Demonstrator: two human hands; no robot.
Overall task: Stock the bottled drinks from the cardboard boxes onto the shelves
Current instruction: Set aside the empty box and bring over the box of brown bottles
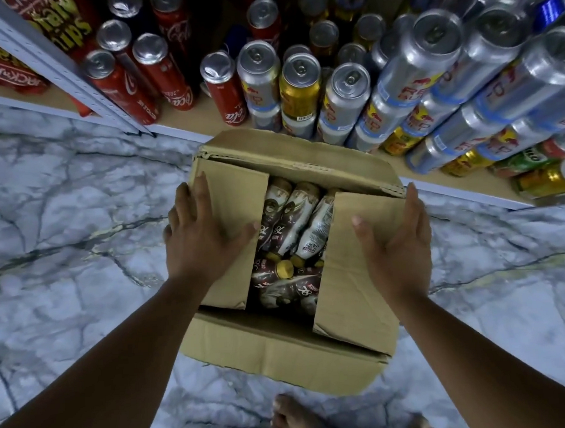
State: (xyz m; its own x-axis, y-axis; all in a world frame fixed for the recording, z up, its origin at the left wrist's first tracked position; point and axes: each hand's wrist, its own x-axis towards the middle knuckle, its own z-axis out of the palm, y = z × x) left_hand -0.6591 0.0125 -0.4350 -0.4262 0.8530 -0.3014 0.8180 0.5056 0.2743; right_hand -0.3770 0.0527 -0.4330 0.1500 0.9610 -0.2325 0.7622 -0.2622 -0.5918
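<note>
A cardboard box (276, 350) stands on the marble floor in front of the low shelf (189, 118). Its flaps are partly parted, and several brown-and-white bottled drinks (295, 226) with gold caps lie inside. My left hand (203, 238) rests flat on the left flap with straight fingers. My right hand (398, 243) lies against the right flap and the box's right edge, fingers straight and thumb over the flap.
The shelf holds red cola cans (124, 84) at left and silver and gold energy drink cans (431, 72) stacked at right. Red chip bags (7, 65) sit at the far left. My bare foot (293, 418) is just below the box.
</note>
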